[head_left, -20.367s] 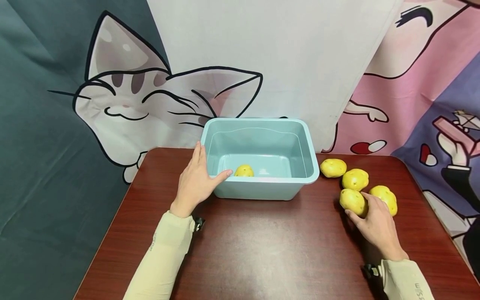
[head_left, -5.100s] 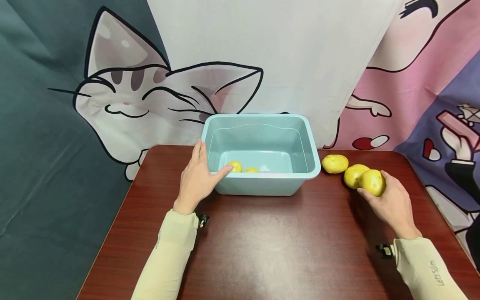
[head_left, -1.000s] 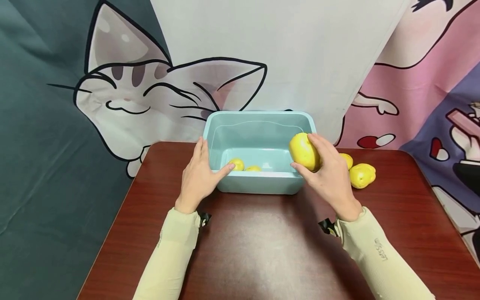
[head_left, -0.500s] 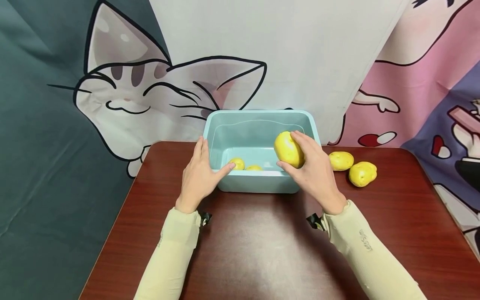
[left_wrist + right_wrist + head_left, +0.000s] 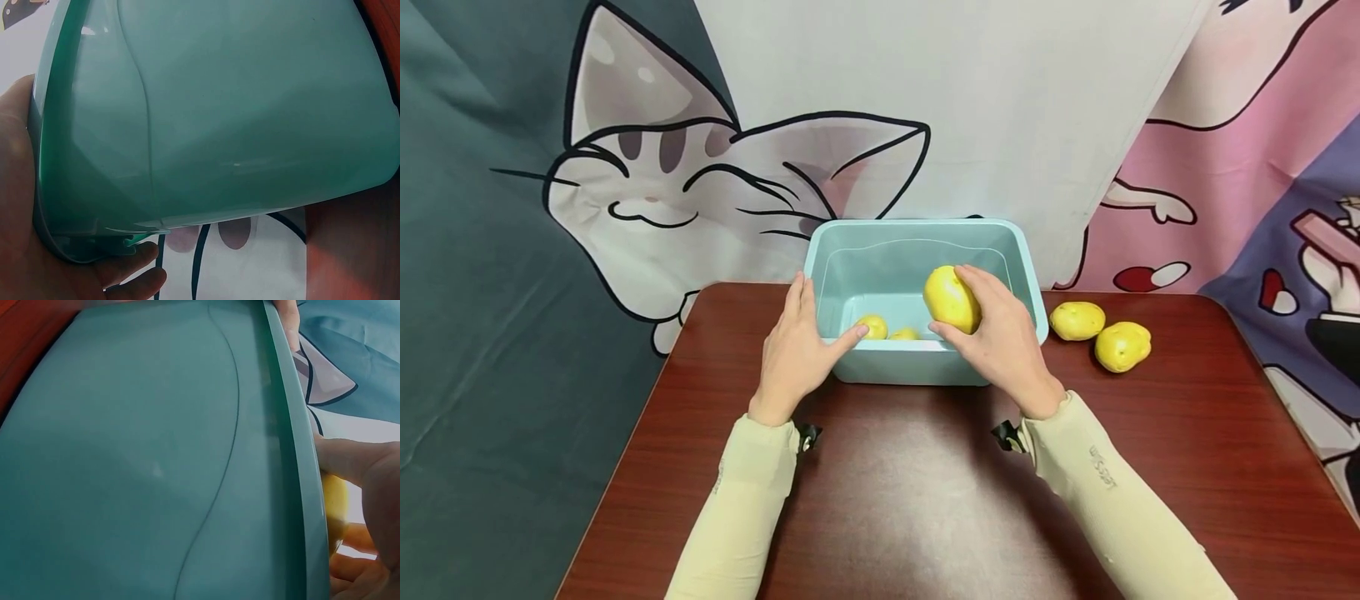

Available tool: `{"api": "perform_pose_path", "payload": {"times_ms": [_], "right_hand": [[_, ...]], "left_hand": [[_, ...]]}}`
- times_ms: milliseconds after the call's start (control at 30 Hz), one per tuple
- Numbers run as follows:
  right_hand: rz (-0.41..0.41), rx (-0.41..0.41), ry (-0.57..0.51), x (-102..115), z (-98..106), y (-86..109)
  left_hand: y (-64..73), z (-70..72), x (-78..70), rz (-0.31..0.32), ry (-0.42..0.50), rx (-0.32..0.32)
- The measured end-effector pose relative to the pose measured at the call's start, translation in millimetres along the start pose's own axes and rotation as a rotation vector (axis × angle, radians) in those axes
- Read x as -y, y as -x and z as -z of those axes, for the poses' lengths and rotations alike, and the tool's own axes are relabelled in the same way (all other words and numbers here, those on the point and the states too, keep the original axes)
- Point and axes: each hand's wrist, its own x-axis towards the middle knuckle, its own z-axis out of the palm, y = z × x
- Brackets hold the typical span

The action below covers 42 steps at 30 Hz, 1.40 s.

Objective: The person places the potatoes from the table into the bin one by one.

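Note:
My right hand (image 5: pixel 1000 337) holds a yellow potato (image 5: pixel 951 298) between thumb and fingers, over the front part of a pale blue-green plastic bin (image 5: pixel 925 364). In the right wrist view that potato (image 5: pixel 335 503) is partly hidden behind the bin's rim. My left hand (image 5: pixel 795 354) rests at the bin's front left corner, its fingers straight along the left side and its thumb over the front rim. The left wrist view shows two fingertips (image 5: pixel 140 265) under the rim's corner. Inside the bin lie two potatoes, one (image 5: pixel 872 327) by the left thumb and another (image 5: pixel 905 333) mostly hidden by the front wall.
Two more potatoes, one (image 5: pixel 1077 321) nearer the bin and one (image 5: pixel 1122 347) in front of it, lie on the brown wooden table (image 5: pixel 917 500) to the right. A printed cloth (image 5: pixel 970 108) hangs behind the table's back edge.
Compared with the oldest frame, the bin holds one more potato and fewer lie at right. The right hand lifted another potato from there and carried it left over the bin. The left hand stayed.

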Motion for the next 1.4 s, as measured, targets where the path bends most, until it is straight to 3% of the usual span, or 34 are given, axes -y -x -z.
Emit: {"api": "perform_pose_path", "payload": {"times_ms": [267,600,1067,1233,1400], "right_hand": [[-0.047,0.054,-0.026,1,-9,-3.1],[-0.129,0.086,0.027,0,-12,-5.1],[-0.258,0.213,0.102,2,-9,-9.2],[-0.267,0.238,0.134,-1,-10,-10.1],[-0.238,0.189,0.142,-2,-14,-7.9]], "left_hand": [[0.7,0.0,-1.3,-0.005,0.001,-0.008],[1.8,1.8,-1.8,-0.011,-0.004,-0.021],[0.5,1.8,-2.6,-0.005,-0.003,-0.012],[0.6,1.3,-3.4,-0.001,-0.003,-0.008],[0.5,1.0,-2.8,-0.003,-0.006,-0.007]]}}
